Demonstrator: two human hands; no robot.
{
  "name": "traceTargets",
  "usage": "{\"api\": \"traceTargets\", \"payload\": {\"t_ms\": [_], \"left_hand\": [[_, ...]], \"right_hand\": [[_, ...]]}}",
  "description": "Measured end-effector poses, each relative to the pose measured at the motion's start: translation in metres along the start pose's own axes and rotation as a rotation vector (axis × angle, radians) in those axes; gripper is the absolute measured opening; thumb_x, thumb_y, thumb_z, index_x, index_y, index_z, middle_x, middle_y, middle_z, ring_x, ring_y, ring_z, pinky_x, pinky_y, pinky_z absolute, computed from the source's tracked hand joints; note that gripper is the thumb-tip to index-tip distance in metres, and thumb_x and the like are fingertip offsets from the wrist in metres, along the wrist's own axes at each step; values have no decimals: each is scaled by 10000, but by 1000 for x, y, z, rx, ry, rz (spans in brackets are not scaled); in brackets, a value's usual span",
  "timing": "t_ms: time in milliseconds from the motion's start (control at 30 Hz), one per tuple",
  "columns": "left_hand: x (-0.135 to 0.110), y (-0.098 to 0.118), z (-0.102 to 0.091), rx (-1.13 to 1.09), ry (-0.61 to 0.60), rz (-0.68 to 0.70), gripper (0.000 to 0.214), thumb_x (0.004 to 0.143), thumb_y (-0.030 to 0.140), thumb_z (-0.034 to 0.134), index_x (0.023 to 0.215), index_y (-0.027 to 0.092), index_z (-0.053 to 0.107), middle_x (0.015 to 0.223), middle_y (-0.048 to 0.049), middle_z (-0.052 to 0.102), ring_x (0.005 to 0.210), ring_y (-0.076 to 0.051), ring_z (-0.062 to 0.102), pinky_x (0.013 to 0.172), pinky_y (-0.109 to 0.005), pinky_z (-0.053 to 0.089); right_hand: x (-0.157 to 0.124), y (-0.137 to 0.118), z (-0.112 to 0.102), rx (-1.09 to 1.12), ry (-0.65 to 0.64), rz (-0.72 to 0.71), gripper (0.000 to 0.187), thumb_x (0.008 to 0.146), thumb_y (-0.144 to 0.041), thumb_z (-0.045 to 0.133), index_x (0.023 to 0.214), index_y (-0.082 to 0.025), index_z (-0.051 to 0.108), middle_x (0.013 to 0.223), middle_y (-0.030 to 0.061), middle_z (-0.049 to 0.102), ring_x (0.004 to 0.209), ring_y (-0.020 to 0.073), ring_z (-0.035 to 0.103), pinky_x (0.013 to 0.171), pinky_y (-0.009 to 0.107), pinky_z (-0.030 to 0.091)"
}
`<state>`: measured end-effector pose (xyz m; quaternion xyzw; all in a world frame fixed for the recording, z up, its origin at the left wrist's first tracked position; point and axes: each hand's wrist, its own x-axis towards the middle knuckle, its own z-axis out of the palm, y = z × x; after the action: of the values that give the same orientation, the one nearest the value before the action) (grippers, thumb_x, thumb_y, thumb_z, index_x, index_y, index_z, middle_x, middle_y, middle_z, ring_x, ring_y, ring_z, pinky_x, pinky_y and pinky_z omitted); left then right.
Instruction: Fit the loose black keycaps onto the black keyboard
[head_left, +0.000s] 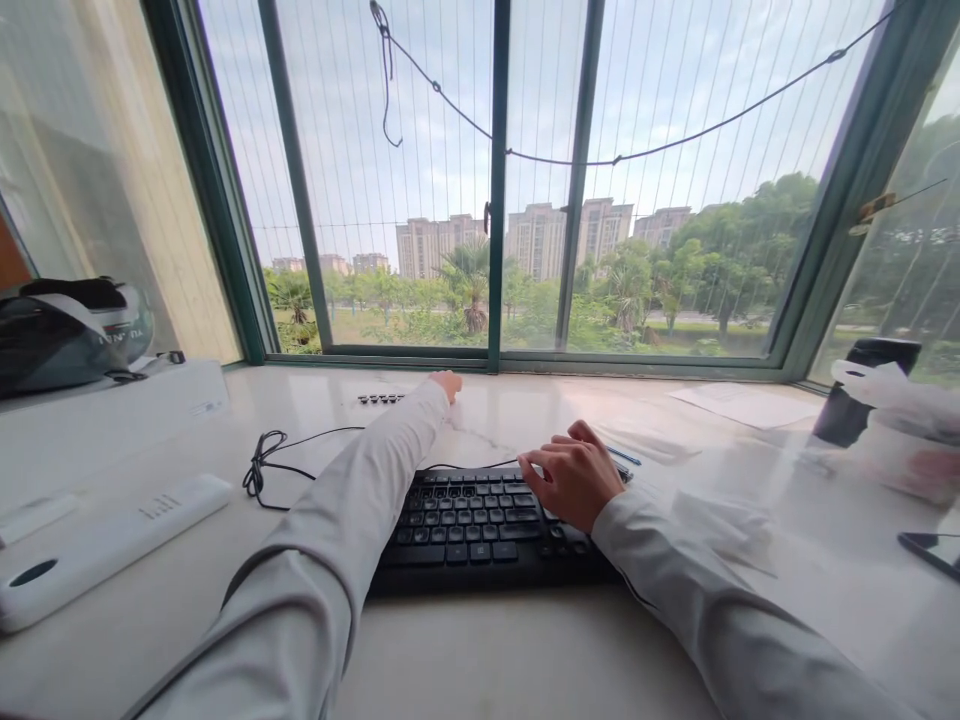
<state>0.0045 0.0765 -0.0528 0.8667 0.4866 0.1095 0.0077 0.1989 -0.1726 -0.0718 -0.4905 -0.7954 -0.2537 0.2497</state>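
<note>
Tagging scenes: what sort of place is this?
Likely a makeshift indoor workspace: a black keyboard lies on a pale counter, with a wide green-framed window beyond it.

Bright, overcast daylight reaches you through the window ahead, spreading pale glare across the desk, while wide-angle distortion stretches the edges and the lettering on your keyboard looks too soft to read.

The keyboard looks plastic, the countertop glossy.
</note>
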Motion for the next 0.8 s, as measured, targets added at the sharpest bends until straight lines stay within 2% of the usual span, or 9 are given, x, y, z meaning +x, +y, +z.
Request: {"api": "traceTargets", "payload": {"t_ms": [167,267,333,433,600,700,800], "left_hand": [[14,7,-10,72,23,-31,278,726,318,678,963,177,646,1062,-109,627,976,-203,564,851,-304,437],[14,16,-23,66,70,6,181,763,291,615,909,198,671,990,-71,658,938,-190,575,838,-280,431],[5,24,-32,47,125,65,189,809,279,547,925,198,673,987,-61,656,924,-181,576,838,-274,427],[-27,39,-45,12,218,179,233,852,274,481,972,188,661,1045,-61,630,954,-174,561,878,-268,405],[-103,58,-59,-105,327,413,225,864,297,487,958,173,649,976,-77,615,867,-166,571,835,-286,421],[-138,62,-60,-222,291,452,217,818,266,569,1012,178,613,896,-47,642,841,-149,589,788,-263,436],[-157,60,-55,-341,225,445,303,749,234,657,1040,178,593,823,-16,668,762,-124,608,731,-235,447]], "right_hand": [[-1,1,1,-12,16,8,328,885,-304,444,699,-227,703,602,9,671,610,112,548,790,322,238],[-1,1,1,-12,14,12,343,889,-304,433,691,-226,702,608,11,676,620,115,556,792,322,235],[0,2,0,-15,0,13,354,892,-307,423,690,-228,702,611,12,678,626,115,561,795,321,233],[0,2,-1,-28,-22,21,377,899,-320,406,682,-229,700,613,18,677,635,116,565,803,321,228],[3,-2,-6,-57,-51,21,394,904,-339,393,684,-223,699,615,23,675,629,117,565,794,320,228],[4,-5,-8,-64,-59,11,398,904,-335,392,675,-218,696,617,19,678,620,117,561,797,321,225],[5,-6,-9,-70,-71,3,399,904,-333,391,674,-219,697,627,17,684,631,122,564,805,326,219]]}}
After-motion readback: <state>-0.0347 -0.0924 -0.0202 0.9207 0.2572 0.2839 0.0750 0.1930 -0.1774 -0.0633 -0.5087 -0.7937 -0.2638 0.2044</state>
